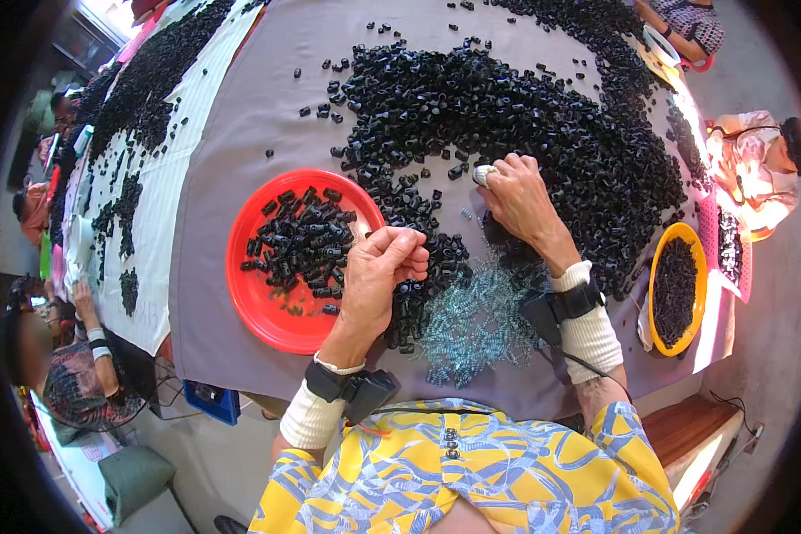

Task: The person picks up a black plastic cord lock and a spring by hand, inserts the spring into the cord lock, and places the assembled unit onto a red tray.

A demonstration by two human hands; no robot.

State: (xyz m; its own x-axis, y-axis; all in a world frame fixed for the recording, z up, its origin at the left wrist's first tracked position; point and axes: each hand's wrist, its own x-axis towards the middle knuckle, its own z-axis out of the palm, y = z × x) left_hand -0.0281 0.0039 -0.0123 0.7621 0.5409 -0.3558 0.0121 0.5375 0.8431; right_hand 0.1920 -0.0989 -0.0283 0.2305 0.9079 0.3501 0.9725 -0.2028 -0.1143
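My left hand (381, 271) is closed in a pinch by the right rim of a red round basin (262, 310), and whatever its fingers hold is too hidden to name. Small black plastic cylindrical parts (303, 240) lie heaped in that basin. Over the near edge of a large pile of similar black parts (427, 102) is my right hand (518, 200), its fingers curled together and a white cover on one finger. What it grips, if anything, cannot be made out. Between my wrists sits a tangle of small silvery-blue coil springs (472, 329).
A yellow bowl (702, 285) of thin black pieces stands at the table's right edge. Grey cloth (240, 133) covers the table. More black parts (151, 98) lie on the white-covered table at left. Co-workers (756, 173) sit to both sides. A blue bin (212, 405) is below the left edge.
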